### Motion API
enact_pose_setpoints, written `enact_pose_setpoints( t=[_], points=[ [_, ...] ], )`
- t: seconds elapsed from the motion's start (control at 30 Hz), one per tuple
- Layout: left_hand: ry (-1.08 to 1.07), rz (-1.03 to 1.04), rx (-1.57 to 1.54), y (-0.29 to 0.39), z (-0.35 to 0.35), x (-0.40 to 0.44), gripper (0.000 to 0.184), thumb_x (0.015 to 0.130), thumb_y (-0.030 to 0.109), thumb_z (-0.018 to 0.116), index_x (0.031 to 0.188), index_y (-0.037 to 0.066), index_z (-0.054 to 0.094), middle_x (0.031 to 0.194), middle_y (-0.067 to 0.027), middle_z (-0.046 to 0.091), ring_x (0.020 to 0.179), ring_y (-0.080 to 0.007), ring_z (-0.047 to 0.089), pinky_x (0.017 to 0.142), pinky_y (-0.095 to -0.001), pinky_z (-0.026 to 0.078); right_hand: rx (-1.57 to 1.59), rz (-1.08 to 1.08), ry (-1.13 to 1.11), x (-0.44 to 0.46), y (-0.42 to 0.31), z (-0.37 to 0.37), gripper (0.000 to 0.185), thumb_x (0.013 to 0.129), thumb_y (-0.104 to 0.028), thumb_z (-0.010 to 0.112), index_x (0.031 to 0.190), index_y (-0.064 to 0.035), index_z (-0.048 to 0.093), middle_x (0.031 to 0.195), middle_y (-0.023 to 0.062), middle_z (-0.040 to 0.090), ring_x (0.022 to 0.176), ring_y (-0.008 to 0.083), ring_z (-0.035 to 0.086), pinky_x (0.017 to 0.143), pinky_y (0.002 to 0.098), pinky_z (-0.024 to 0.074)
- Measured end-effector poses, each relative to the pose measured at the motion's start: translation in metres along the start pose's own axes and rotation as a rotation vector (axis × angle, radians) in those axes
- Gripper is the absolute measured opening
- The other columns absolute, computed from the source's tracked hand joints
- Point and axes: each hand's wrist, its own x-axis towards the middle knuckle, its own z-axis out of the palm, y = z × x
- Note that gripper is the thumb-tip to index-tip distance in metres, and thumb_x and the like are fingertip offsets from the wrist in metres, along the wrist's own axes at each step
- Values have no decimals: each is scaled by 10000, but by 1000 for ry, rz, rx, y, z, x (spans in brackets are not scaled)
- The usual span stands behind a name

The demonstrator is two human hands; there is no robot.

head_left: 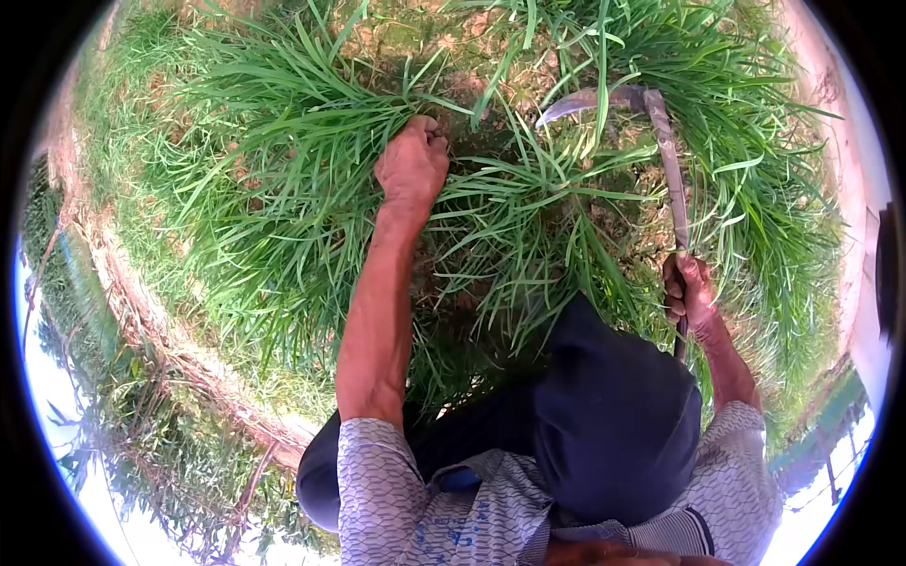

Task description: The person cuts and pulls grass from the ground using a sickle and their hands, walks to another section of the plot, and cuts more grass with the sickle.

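The sickle (668, 165) is at the upper right of the frame, its long handle standing nearly vertical. From the top of the handle, the curved blade (566, 106) goes toward the left, and its tip points at the upper middle. A few green leaves cross in front of the blade.

The right hand (694, 291), at the right of the frame, is clamped around the lower part of the handle; a short end comes out below the fist. The left hand (412, 162), at the upper left of centre, has its fingers curled in, at the place where the leaves of a grassy clump (293, 123) come together. Whether leaves are pressed inside the fingers, I cannot tell.

Between the left hand and the blade tip there is an open gap, with shaded soil (477, 87) and thin leaves. Below the blade, a middle clump (543, 184) fills much of the room. On the right, a dense clump (736, 104) stands close beside the handle.

At the lower centre, a dark-trousered knee (618, 415) reaches up to the leaves, near the right hand. Farther outward, a pale strip of ground (179, 354) borders the plants at the lower left.
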Motion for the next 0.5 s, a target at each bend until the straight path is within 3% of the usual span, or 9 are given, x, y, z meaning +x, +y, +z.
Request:
enact_pose_setpoints(
  t=[0.2,0.27,0.4,0.5],
  points=[
    [78,200,205,-5,19,16,212,838,224,585,1010,110,636,975,-115,667,936,-312,628,797,-412,494,-10,-18,4,11,11,13,571,875,-588,516,642,-72,445,474,-20,342,295,83,329,269,236,294],
    [190,398,259,-12,26,23,217,801,126,574,1013,99,609,994,-177,650,844,-348,653,742,-435,520,-5,-62,-74,11,11,9,561,906,-559,485,650,-62,445,474,-17,338,305,81,345,276,236,295],
    [-16,247,508,16,12,15,195,812,104,551,996,52,593,1023,-174,614,836,-316,669,699,-412,543,-46,-58,-47,10,10,6,517,912,-527,505,687,-64,463,481,-21,354,319,77,351,293,228,300],
    [-75,283,598,17,15,16,190,836,105,531,1006,40,583,1000,-162,597,808,-316,668,696,-405,546,-101,-62,-32,6,8,4,516,902,-529,523,688,-62,474,491,-23,361,331,72,349,304,226,290]
  ],
)
